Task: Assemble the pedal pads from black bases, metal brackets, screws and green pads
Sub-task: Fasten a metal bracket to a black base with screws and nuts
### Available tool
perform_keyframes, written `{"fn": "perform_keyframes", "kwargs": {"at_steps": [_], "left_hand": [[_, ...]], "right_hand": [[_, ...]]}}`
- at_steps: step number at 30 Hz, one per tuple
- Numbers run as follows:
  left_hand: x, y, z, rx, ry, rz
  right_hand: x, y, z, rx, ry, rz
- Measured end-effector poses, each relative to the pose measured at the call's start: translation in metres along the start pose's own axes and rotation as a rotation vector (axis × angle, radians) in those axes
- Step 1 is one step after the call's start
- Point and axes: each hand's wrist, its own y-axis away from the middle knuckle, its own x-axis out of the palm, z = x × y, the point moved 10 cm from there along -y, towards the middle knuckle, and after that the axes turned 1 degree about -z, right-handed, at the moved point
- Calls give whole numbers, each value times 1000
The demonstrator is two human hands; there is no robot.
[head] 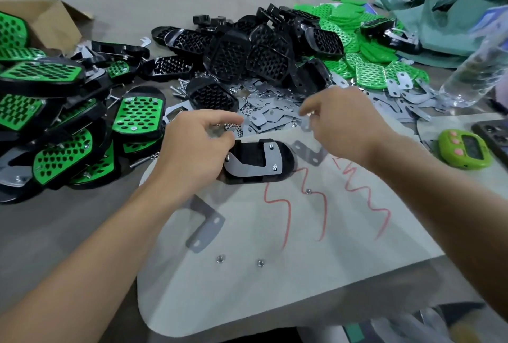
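Mid-batch: one pedal in work, bracket on.
Far L: finished pedals [55, 122] stacked, many done. Left hand [198, 147] grips the black base [248, 151] at centre; its bracket [255, 170] sits on 3 screws, nuts prob. still to go. Right hand [339, 125] curled over loose brackets [275, 111], grip unclear. Spare bases [247, 51] & green pads [368, 73] still heaped.

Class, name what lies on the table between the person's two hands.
In the head view, loose metal brackets and small nuts lie scattered between the left hand and the right hand, just beyond the black base.
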Motion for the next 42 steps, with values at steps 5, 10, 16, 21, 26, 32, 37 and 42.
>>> {"fn": "perform_keyframes", "kwargs": {"at_steps": [5, 10, 16, 21, 26, 32, 37, 42], "left_hand": [[2, -3, -1, -50, 43, -3], [2, -1, 3, -61, 60, -1], [4, -4, 0, -92, 158, -20], [28, 0, -2, -378, 730, 162], [32, 9, -4, -445, 814, 320], [-5, 11, 14, -427, 566, -15], [-2, 10, 14, -397, 414, 31], [-4, 5, 17, -323, 368, 36]], "right_hand": [[22, -33, 20, 52, 49, 77], [15, -39, 24, 40, 11, -29], [-13, -20, 27, 76, -802, -154], [5, -6, 64, 32, -1550, 106], [12, 12, 81, -55, -1605, 325], [45, 30, 44, 308, -1515, 294], [35, 25, 31, 272, -1211, 71], [31, 18, 26, 262, -1094, 30]]}}
